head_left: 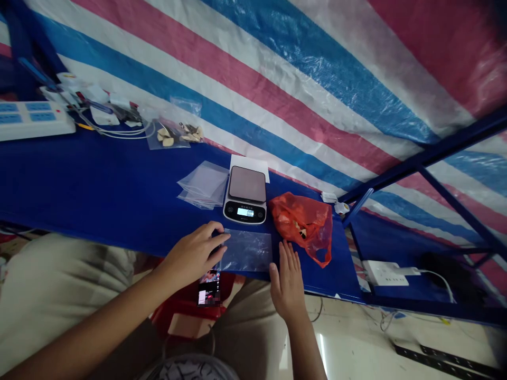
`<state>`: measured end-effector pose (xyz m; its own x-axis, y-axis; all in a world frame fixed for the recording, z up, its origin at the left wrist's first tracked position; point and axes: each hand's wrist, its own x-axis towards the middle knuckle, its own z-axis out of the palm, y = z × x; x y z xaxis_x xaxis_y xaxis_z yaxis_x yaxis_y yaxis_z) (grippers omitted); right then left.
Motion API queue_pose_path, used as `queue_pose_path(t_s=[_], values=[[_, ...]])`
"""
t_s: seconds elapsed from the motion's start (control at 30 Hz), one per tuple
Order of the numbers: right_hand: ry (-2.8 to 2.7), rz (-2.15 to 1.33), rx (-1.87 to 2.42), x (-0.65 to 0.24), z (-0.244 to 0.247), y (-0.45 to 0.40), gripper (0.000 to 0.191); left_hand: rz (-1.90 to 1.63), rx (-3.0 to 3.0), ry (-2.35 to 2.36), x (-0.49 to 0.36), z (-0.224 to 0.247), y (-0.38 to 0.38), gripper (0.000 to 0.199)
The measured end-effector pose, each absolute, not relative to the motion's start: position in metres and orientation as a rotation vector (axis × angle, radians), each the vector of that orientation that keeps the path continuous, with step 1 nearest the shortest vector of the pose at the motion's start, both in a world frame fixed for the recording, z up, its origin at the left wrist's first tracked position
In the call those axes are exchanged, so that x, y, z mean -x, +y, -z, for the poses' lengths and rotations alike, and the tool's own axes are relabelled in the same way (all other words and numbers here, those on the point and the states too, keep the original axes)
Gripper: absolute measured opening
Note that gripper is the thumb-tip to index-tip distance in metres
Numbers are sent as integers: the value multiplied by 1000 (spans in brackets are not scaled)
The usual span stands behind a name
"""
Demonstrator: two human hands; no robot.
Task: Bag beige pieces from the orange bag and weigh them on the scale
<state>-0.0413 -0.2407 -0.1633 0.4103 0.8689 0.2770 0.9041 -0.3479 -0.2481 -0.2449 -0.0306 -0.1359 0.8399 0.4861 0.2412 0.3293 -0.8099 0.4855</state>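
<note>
A clear plastic bag lies flat on the blue table in front of me. My left hand rests at its left edge, fingers apart and curved, the fingertips touching it. On the other side, my right hand lies flat with its fingers stretched out, just right of the bag and below a red plastic bag. Pale pieces show through the red bag's opening. Behind the clear bag stands a digital kitchen scale; its platform is bare and the display reads 0.0.
Left of the scale lies a stack of clear bags, with a white sheet behind the scale. Farther back are two filled clear bags, cables and a power strip. A phone is below the table edge. Blue frame bars stand right.
</note>
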Motion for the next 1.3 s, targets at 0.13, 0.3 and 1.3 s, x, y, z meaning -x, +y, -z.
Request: queue_pose_path(t_s=[0.13,0.3,1.3], values=[[-1430,88,2253,39,165,-248,52,-512,-2549,306,259,130,-26,39],[-1362,83,2214,39,164,-245,49,-498,-2714,16,270,137,-22,38],[-1264,64,2166,41,164,-243,45,-528,-2028,1358,235,70,125,43]])
